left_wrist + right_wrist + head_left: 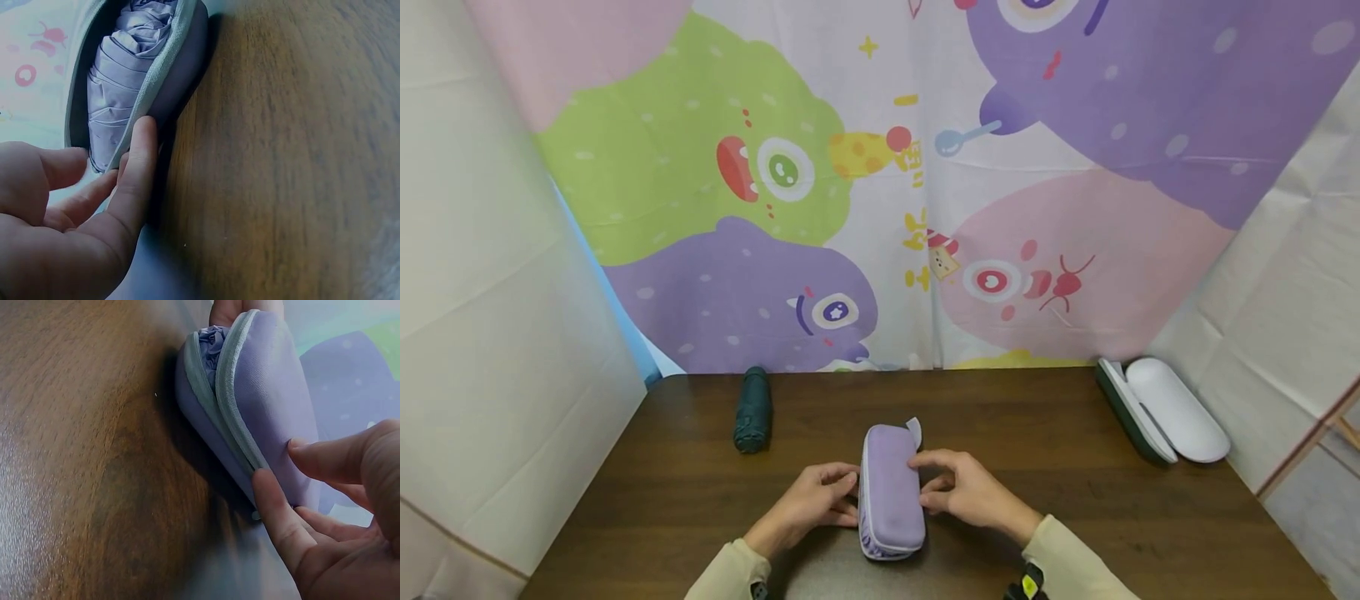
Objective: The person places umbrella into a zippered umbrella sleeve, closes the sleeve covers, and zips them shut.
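A lilac zip case [892,487] lies on the table before me, its lid down but gaping along the unzipped left side and near end. Inside shows a bundle of pleated lilac fabric [128,81], like a folded umbrella. My left hand [822,497] is at the case's left side, one fingertip on the lower shell below the zip edge [150,87], thumb beside the gap. My right hand [973,492] touches the right side with loosely bent fingers: thumb against the lid [275,381], another fingertip on the zip seam. A pale tab [914,432] sticks up at the far end.
On the dark wooden table [1037,417], a dark green folded umbrella [752,412] lies at the back left. An oblong case [1176,412], green outside and white inside, stands open at the back right. A cartoon curtain [887,317] hangs behind, with pale sheets at both sides.
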`<state>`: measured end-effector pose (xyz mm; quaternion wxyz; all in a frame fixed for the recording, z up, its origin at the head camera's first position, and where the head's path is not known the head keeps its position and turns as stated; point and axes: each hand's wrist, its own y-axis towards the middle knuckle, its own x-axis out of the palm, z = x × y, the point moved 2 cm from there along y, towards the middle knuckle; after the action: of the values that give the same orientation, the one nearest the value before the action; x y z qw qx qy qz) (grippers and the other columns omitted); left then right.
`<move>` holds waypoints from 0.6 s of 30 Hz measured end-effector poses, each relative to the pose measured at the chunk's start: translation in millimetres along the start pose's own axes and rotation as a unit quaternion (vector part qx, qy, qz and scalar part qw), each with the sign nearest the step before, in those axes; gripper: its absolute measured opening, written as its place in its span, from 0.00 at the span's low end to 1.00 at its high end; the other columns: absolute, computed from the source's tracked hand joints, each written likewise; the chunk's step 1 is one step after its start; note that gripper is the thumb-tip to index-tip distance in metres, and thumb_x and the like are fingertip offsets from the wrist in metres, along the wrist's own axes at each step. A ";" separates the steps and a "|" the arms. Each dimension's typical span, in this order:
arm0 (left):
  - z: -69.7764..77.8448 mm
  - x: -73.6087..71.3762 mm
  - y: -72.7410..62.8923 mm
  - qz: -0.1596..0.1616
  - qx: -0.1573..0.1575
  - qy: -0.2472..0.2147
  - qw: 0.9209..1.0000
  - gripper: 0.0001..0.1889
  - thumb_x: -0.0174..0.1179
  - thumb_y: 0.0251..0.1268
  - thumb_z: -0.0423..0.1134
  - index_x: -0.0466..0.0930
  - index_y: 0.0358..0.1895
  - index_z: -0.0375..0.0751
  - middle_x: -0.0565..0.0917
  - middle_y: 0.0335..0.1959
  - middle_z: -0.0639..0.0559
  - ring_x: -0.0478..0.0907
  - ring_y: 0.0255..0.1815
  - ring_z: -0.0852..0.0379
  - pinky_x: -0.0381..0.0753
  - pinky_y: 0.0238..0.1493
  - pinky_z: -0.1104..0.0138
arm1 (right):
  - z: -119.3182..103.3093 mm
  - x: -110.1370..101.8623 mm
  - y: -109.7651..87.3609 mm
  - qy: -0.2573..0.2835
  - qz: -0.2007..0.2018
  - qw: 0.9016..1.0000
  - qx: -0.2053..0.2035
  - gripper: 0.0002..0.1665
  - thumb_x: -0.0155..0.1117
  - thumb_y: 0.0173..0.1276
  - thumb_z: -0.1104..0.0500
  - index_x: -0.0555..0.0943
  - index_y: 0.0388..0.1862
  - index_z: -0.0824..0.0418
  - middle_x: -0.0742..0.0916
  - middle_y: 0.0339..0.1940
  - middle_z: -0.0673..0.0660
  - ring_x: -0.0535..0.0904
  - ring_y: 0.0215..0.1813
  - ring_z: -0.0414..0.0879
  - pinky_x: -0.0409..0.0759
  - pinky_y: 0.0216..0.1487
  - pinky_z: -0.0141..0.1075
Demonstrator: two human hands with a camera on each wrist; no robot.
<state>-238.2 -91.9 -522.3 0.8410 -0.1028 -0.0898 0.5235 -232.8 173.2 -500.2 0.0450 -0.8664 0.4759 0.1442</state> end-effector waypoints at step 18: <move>5.4 3.2 2.4 0.001 -0.029 0.001 1.000 0.35 0.64 0.72 0.54 0.71 0.65 0.25 0.84 0.44 0.43 0.87 0.33 0.57 0.89 0.39 0.61 | -0.6 4.1 3.0 -0.047 0.011 0.999 -0.007 0.24 0.70 0.64 0.72 0.81 0.60 0.72 0.76 0.66 0.75 0.89 0.43 0.47 0.85 0.35 0.31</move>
<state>-240.2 -87.6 -517.6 0.8373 -0.1275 -0.1041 0.5214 -233.1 168.1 -500.7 0.0600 -0.8540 0.4814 0.1879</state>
